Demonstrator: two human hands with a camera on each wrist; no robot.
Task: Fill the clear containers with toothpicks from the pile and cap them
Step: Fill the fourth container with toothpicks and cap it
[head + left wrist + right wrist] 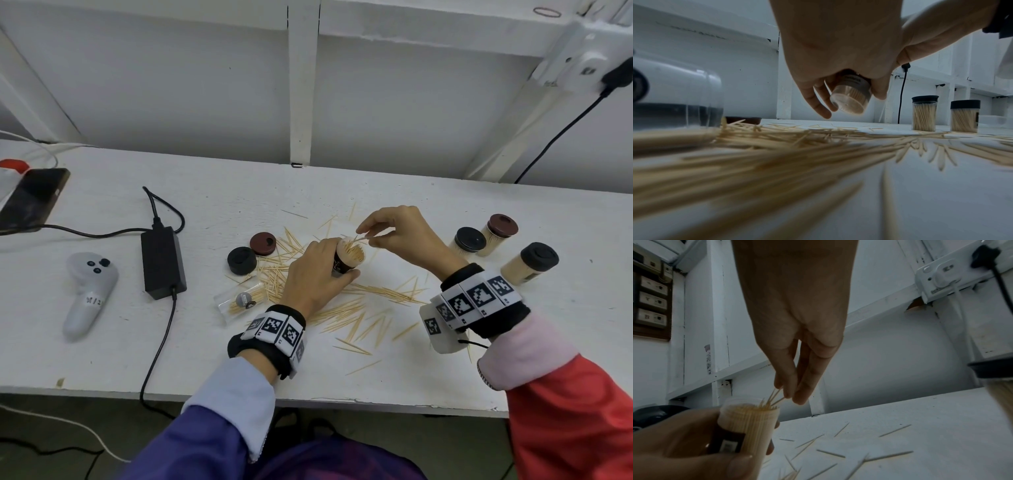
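Left hand (310,274) wraps clear cylindrical container (347,257) — right hand (407,236) fingers (795,386) pinch thin wooden toothpicks (774,398) at its open mouth.

Workshop bench (342,192) (white-painted, wall socket (582,58) above).

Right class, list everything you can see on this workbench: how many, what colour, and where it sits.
Capped containers: three, clear, toothpick-filled, two black lids and one maroon, right.
Held container: one, clear, nearly full, centre.
Empty container: one, clear, lying on its side, left of pile.
Loose caps: two, black and maroon, behind the lying container.
Toothpick pile: many, pale wood, scattered mid-bench.
Power adapter: one, black, left.
Controller: one, white, far left.
Phone: one, black, far left edge.
Left hand: grips held container.
Right hand: fingers pinch toothpicks at its mouth.
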